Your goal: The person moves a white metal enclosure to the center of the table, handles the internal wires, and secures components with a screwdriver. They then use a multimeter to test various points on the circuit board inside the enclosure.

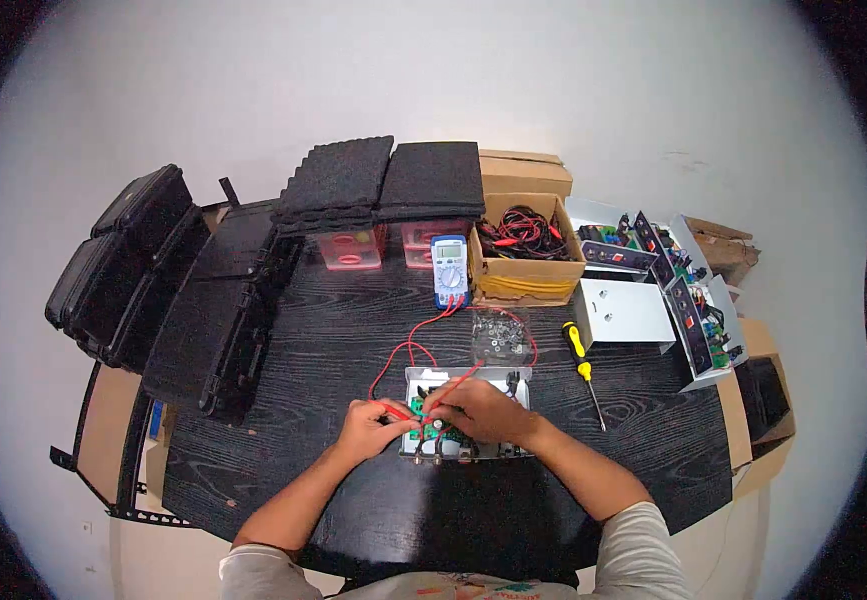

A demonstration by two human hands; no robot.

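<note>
A multimeter (450, 270) leans upright at the back of the table, with red leads (411, 336) running from it toward my hands. In front of me lies an open white metal case (465, 372) with a green circuit board (415, 404) and wires inside. My left hand (363, 430) pinches a red test probe (393, 410) angled down to the board. My right hand (483, 408) reaches over the case, fingers closed on a second red test probe at the end of the other lead. Both sets of fingertips meet close over the board, partly hiding it.
A yellow-black screwdriver (582, 365) lies to the right. Behind the case is a clear bag of small hardware (499, 336). A cardboard box of cables (525, 285) stands farther back. White metal housings (625, 312) fill the right; black cases (203, 340) and foam sheets (428, 180) the left and back.
</note>
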